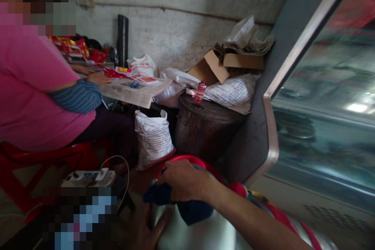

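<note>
My right hand (pixel 187 181) reaches in from the right and is closed on a dark blue cloth (pixel 195 211). The cloth bunches out to the left of my fingers and hangs over the top of a rounded silver-coloured vessel (pixel 202 234). Low on that vessel's left side is my left hand (pixel 154 224), gripping its edge with the thumb on the surface; it is dark and blurred. Most of the vessel lies beneath my right arm and past the bottom edge, so its kind is unclear. Just behind my right hand shows the rim of a red basin (pixel 187 158).
On the left a person in a pink shirt (pixel 38 86) sits at a newspaper-covered table (pixel 125 93). A power strip (pixel 88 177) with cables is nearby. A white printed sack (pixel 154 138) and a dark drum (pixel 205 129) stand ahead. A glass-fronted cabinet (pixel 322 136) rises at right.
</note>
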The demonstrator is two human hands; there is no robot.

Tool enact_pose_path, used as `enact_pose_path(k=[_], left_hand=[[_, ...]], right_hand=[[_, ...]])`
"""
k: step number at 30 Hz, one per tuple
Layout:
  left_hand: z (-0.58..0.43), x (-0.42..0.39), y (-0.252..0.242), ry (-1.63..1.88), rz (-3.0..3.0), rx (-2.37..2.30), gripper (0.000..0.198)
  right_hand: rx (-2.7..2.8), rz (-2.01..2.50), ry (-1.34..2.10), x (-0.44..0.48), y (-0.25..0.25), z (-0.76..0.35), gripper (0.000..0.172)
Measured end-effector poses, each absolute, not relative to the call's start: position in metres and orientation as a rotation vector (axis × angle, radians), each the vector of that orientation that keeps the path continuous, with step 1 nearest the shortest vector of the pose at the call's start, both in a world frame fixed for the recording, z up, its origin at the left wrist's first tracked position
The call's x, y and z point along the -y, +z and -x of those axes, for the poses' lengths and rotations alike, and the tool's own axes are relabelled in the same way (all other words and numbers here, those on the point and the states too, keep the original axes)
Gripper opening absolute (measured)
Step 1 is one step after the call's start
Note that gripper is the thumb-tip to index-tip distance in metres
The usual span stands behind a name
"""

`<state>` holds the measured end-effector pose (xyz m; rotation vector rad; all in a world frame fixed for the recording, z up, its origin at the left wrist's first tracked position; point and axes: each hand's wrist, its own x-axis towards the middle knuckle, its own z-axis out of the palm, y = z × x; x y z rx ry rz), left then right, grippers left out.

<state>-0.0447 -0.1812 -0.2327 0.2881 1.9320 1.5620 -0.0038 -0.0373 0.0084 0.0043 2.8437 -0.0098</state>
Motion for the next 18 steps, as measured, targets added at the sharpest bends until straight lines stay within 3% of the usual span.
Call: enact_pose_path(k=[9,14,18], left_hand=[[0.04,0.186,-0.205,1.591,-0.244,-1.776,0.101],[0.034,0.186,-0.203,1.584,-0.272,-1.836,0.1],[0.034,0.184,-0.21,1.574,-0.265,-1.911,0.094]], right_hand=[[-2.997,-0.295,-0.475,-0.018,0.03,-0.013,0.045],[-2.991,-0.344,-0.311,-0.011,0.004,0.022,0.049],[-2.785,-0.126,-0.221,0.013,-0.024,0.05,0.039]])
